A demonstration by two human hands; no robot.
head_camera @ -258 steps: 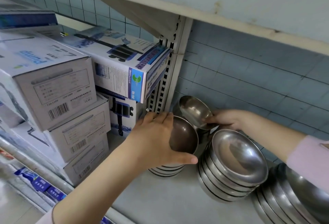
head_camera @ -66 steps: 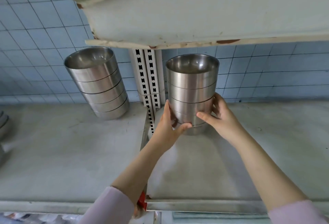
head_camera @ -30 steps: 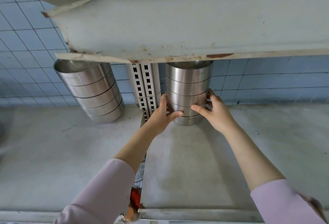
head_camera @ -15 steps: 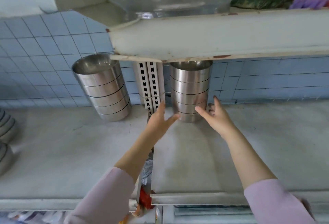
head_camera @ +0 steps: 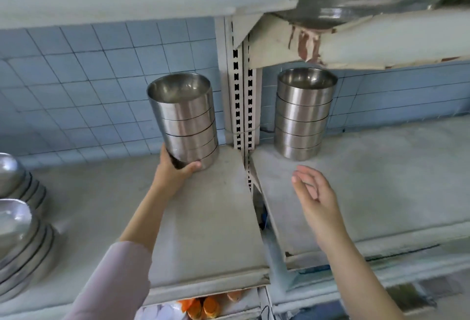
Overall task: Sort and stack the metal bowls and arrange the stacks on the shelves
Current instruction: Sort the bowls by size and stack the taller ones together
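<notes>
Far left, 8 to 9 o'clock in view: two stacks of wide bowls (head_camera: 17, 218) on the left shelf (head_camera: 208, 230), cut by the frame edge. Probably parked by kind, apart from the tall ones.

Left hand (head_camera: 175, 170) grips the foot of the left stack (head_camera: 184, 121) of straight-walled bowls. The thumb curls across the front of the bottom bowl; the other fingers are hidden behind it. The low grip makes sense: the bottom bowl carries all the rest. The top leans toward 11 o'clock, which may be lens. Can't tell if the base rests on the shelf or sits just off it. The stack is near the tiles (head_camera: 76, 70), just at 9 o'clock of the slotted post (head_camera: 237, 95).

The post splits the two boards, with an open gap between them. The right shelf (head_camera: 394, 187) has a raised inner edge there, a snag for anything slid across.

Right stack (head_camera: 304, 116) stands upright at 3 o'clock of the post, set back near the wall under the upper shelf (head_camera: 396, 44), with a gap above its rim.

Right hand (head_camera: 314, 192) is at 6 o'clock of that stack, apart from it, fingers loosely spread, holding nothing.

Room: bare board at 3 to 5 o'clock of the right stack, and at 6 o'clock of the left one. Lift over the gap; mind the chipped lip overhead.
</notes>
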